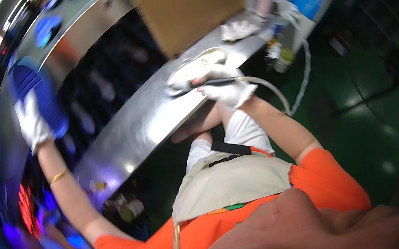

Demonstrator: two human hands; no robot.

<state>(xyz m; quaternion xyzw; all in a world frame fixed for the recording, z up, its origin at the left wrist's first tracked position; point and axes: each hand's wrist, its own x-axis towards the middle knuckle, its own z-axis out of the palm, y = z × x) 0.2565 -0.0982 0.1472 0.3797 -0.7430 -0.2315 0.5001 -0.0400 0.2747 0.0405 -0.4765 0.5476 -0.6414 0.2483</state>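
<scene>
Past the worktop's (131,125) far edge, the left hand (34,122) spreads its fingers against a blue sole (44,97); its grip I cannot tell. Over the near edge, the right hand's (229,91) fingers curl around a black tool (221,82) beside a white shoe (200,65).

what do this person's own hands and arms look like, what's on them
The left hand and right hand wear white gloves that end around the wrist. The forearms are bare up to short orange sleeves. A thin gold-coloured band circles the left forearm above the glove; none shows on the right. Blur hides the gloves' finer detail.
</scene>
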